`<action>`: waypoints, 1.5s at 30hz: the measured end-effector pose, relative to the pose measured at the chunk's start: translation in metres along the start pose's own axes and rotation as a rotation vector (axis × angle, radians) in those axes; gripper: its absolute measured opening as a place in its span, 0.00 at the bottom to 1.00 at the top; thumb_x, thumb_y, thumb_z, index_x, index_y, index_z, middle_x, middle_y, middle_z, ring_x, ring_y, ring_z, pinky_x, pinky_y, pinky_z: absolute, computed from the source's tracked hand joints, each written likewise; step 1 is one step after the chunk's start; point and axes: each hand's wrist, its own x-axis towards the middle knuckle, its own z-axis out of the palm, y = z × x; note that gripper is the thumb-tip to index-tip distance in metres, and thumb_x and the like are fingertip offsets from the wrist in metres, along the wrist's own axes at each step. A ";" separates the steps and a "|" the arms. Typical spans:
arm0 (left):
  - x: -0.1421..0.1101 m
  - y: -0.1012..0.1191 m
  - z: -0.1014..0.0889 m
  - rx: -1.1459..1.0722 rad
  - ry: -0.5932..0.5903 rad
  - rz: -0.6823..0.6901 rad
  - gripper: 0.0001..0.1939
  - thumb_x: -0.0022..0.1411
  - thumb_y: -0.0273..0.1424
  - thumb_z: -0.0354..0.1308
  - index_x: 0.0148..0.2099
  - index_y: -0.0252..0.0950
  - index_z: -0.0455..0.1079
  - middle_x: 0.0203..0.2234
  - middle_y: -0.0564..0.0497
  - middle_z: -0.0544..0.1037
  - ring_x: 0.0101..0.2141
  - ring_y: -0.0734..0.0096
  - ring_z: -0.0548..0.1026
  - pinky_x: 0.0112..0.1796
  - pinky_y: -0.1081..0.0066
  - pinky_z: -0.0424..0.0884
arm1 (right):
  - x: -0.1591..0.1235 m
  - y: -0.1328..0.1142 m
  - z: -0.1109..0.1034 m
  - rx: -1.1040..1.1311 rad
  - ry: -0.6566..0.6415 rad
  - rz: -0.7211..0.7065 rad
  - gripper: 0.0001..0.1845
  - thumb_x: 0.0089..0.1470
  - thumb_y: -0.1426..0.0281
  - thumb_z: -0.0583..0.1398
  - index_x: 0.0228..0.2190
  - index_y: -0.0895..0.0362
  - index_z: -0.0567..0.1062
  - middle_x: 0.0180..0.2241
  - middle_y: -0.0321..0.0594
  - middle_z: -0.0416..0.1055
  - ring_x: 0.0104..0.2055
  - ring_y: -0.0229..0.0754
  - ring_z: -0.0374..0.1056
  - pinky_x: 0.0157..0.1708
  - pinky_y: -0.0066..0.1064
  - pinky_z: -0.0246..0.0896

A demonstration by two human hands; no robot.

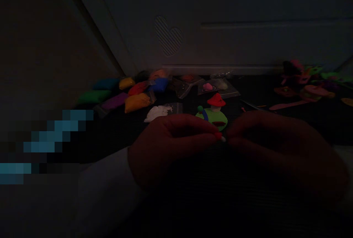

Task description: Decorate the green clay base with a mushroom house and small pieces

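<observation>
Between the thumb and forefinger of my left hand [171,139] is a tiny red and white clay mushroom [218,135], its white end pointing right. My right hand [284,153] is pinched close beside that white end; whether it touches it or holds anything is too dark to tell. Just behind my fingertips lies a light green clay base [217,115]. On it stand a larger mushroom with a red cap [216,100] and a small dark green ball [200,109], next to a blue strip [205,115] and a dark red piece [218,123].
Bags of coloured clay [138,102] lie at the back left, with white clay [158,113] nearer. Small clear bags [220,86] sit behind the base. To the right are a pink clay tool [288,105] and several colourful clay figures [296,71]. A pale panel [248,43] stands behind.
</observation>
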 end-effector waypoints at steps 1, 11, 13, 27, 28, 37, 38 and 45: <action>0.001 -0.001 0.000 -0.038 -0.018 -0.020 0.05 0.50 0.27 0.63 0.28 0.44 0.76 0.23 0.62 0.79 0.24 0.83 0.75 0.24 0.88 0.68 | 0.000 0.001 0.000 -0.060 0.012 -0.054 0.04 0.49 0.67 0.61 0.31 0.48 0.72 0.26 0.27 0.70 0.26 0.28 0.64 0.24 0.19 0.58; 0.000 0.010 -0.004 0.251 -0.022 0.022 0.03 0.49 0.28 0.63 0.28 0.42 0.76 0.22 0.60 0.78 0.24 0.82 0.74 0.24 0.87 0.67 | 0.001 0.003 -0.001 -0.138 0.021 -0.130 0.04 0.50 0.67 0.60 0.31 0.50 0.71 0.27 0.28 0.69 0.27 0.29 0.64 0.26 0.21 0.57; 0.002 0.013 -0.008 0.379 -0.015 0.066 0.02 0.48 0.29 0.64 0.28 0.40 0.76 0.22 0.59 0.78 0.24 0.81 0.74 0.23 0.86 0.66 | 0.002 0.007 -0.003 -0.115 0.036 -0.098 0.04 0.51 0.67 0.59 0.32 0.49 0.70 0.28 0.27 0.69 0.29 0.29 0.64 0.28 0.20 0.58; 0.010 0.010 -0.011 0.869 -0.122 0.182 0.05 0.51 0.34 0.60 0.31 0.40 0.76 0.25 0.59 0.78 0.25 0.77 0.74 0.26 0.82 0.66 | 0.010 0.014 -0.005 -0.092 0.058 -0.053 0.07 0.53 0.63 0.57 0.33 0.50 0.70 0.27 0.29 0.68 0.27 0.30 0.62 0.24 0.22 0.56; 0.010 0.009 -0.011 0.878 -0.120 0.192 0.05 0.51 0.34 0.60 0.31 0.40 0.75 0.25 0.59 0.78 0.25 0.77 0.74 0.26 0.82 0.66 | 0.010 0.014 -0.005 -0.097 0.057 -0.062 0.07 0.53 0.63 0.57 0.33 0.51 0.71 0.27 0.29 0.68 0.26 0.30 0.62 0.24 0.22 0.55; 0.005 0.006 -0.004 0.992 -0.091 0.297 0.04 0.52 0.32 0.59 0.32 0.40 0.74 0.26 0.60 0.78 0.27 0.77 0.74 0.30 0.79 0.66 | 0.011 0.012 -0.004 -0.098 0.058 -0.078 0.06 0.52 0.65 0.57 0.33 0.53 0.71 0.25 0.29 0.68 0.24 0.29 0.62 0.23 0.21 0.54; 0.005 0.006 -0.003 0.995 -0.097 0.305 0.04 0.52 0.32 0.59 0.32 0.40 0.74 0.26 0.60 0.78 0.26 0.77 0.73 0.30 0.79 0.66 | 0.010 0.012 -0.004 -0.099 0.061 -0.083 0.06 0.52 0.65 0.57 0.32 0.53 0.71 0.25 0.29 0.68 0.24 0.28 0.61 0.22 0.21 0.54; 0.003 0.004 -0.001 1.005 -0.103 0.327 0.04 0.53 0.30 0.59 0.33 0.39 0.73 0.29 0.59 0.77 0.31 0.79 0.74 0.34 0.82 0.65 | 0.010 0.014 -0.005 -0.106 0.054 -0.107 0.05 0.52 0.66 0.57 0.32 0.53 0.71 0.27 0.27 0.69 0.26 0.27 0.63 0.26 0.20 0.56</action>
